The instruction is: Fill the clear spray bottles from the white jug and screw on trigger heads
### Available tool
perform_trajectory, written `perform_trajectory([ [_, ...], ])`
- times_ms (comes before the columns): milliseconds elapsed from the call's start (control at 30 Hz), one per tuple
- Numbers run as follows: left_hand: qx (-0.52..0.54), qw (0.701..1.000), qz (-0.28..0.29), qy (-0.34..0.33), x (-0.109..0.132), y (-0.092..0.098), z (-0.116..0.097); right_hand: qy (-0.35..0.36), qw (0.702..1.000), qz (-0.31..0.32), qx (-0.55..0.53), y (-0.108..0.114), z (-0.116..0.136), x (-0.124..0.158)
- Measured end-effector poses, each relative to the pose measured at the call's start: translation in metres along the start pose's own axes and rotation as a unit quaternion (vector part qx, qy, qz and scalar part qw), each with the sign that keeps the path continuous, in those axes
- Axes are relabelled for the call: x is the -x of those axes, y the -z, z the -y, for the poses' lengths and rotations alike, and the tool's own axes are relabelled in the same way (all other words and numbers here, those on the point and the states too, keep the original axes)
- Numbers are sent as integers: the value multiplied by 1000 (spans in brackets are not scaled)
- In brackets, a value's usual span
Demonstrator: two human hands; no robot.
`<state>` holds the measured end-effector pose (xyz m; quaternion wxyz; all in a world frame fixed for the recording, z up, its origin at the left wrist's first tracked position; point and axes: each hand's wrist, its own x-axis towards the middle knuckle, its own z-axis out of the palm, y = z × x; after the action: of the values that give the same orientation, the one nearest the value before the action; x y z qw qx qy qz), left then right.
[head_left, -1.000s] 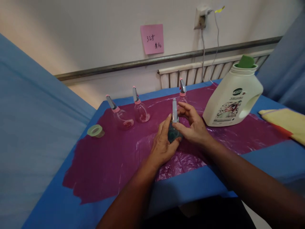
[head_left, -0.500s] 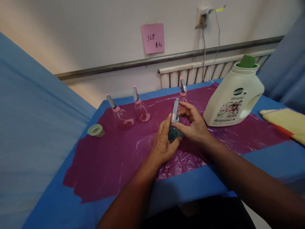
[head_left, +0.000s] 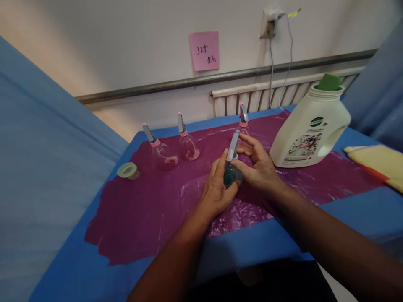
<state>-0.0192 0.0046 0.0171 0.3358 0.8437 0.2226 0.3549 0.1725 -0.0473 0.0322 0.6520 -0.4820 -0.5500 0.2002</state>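
A small spray bottle (head_left: pixel 232 175) with a grey trigger head and a dark greenish body stands on the purple plastic sheet (head_left: pixel 141 214). My left hand (head_left: pixel 218 186) is wrapped round its body from the left. At the bottle's neck, the thumb and fingers of my right hand (head_left: pixel 258 165) grip the collar just under the spray head. Behind my right hand, partly covered by it, is another spray bottle (head_left: pixel 243 125) with a pink collar. Two more clear spray bottles with pink collars, one upright (head_left: pixel 189 149) and one farther left (head_left: pixel 164 156), stand on the sheet.
A large cream detergent jug (head_left: pixel 310 130) with a green piece in its mouth stands right of my hands. At the left lies a small pale green cup (head_left: pixel 128 170). A yellow cloth (head_left: pixel 378 161) lies at the right. Behind the blue table are a radiator (head_left: pixel 245 100) and a rail (head_left: pixel 176 85).
My right thumb and fingers have shifted slightly at the bottle's neck, and the grey spray head leans a little more to the right. The whole view has moved slightly.
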Motion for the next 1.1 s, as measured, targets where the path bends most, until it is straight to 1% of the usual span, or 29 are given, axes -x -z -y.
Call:
perform_trajectory([
  [133,-2,1000,0,-2,0,-1,1,11,1000,-12,7,-2,-1,0],
  [367,-25,999,-8,18,1,-2,1,26,999,-22,20,-4,-4,2],
  [433,-35,999,-12,13,1,-2,2,32,999,-23,26,-4,-5,2],
  [533,-50,999,-18,6,1,-4,5,35,999,-22,27,-4,-7,3],
  [700,-68,997,-18,24,0,-6,10,36,998,-22,36,-2,-14,5],
  [933,-65,997,4,44,1,-9,9,39,996,-43,63,3,-16,11],
  [1100,-60,995,15,72,0,-10,7,30,992,-86,86,0,-10,11],
])
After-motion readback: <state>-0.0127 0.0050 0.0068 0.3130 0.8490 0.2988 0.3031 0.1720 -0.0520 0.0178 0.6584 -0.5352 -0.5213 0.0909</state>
